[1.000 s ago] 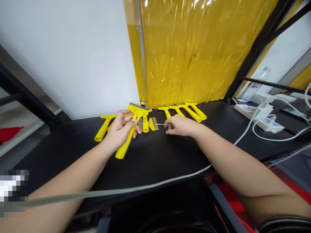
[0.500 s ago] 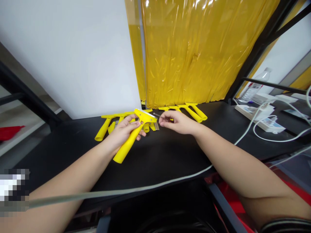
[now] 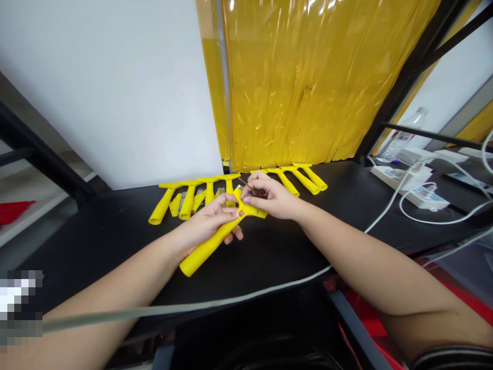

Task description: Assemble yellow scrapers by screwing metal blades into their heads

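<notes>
Yellow scraper [image 3: 206, 252] held over desk [image 3: 287, 244], long axis 7-to-1 o'clock.
My left grip [image 3: 211, 218] clasps it; my right grip [image 3: 272, 196], at 2 o'clock from left, sits nearer the head [image 3: 259, 212], pinching a thin dark tool [image 3: 244, 182].

Left fingers [image 3: 225, 199] and right fingers [image 3: 258, 184] curl close together, forearms [image 3: 131, 282] converging.

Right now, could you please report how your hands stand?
Left hand gripping scraper. Right hand at scraper's head, holding thin tool. Cable across foreground.
</notes>
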{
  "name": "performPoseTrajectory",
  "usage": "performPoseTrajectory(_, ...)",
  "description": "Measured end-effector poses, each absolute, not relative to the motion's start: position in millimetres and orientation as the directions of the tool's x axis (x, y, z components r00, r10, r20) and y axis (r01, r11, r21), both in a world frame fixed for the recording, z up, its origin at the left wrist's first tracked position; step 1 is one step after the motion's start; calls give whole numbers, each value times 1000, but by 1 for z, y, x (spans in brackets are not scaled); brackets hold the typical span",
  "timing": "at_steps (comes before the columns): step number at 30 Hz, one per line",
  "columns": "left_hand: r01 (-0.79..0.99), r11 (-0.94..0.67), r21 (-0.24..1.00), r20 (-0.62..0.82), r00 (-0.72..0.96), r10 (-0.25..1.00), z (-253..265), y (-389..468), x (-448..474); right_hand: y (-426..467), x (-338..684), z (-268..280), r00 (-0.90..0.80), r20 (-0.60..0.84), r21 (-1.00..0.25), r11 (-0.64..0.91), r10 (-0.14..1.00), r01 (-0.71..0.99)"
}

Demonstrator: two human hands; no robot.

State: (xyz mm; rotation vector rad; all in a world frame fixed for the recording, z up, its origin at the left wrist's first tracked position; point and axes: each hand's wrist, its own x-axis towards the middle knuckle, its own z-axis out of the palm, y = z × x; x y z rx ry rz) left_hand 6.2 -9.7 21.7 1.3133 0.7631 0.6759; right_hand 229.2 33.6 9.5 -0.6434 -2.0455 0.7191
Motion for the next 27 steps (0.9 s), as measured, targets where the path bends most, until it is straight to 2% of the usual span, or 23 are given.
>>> performPoseTrajectory(3, 2, 94, 996, -76, 600, 796, 16, -8, 6, 34, 228, 7, -501, 521, -729, 665, 691, 158)
performPoseTrajectory(8, 3, 53, 999, -44, 604, 795, 11, -6, 5, 37, 225, 1, -525, 405, -866, 499, 748, 43)
performPoseTrajectory(16, 17, 209, 978, -177, 601, 779, 12, -3, 3, 34, 228, 9, -578, 199, -972, 236, 791, -12)
performPoseTrajectory(27, 58, 244, 968, -228, 611, 758, 21, -8, 0, 33, 231, 12, -579, 213, -968, 253, 787, -13)
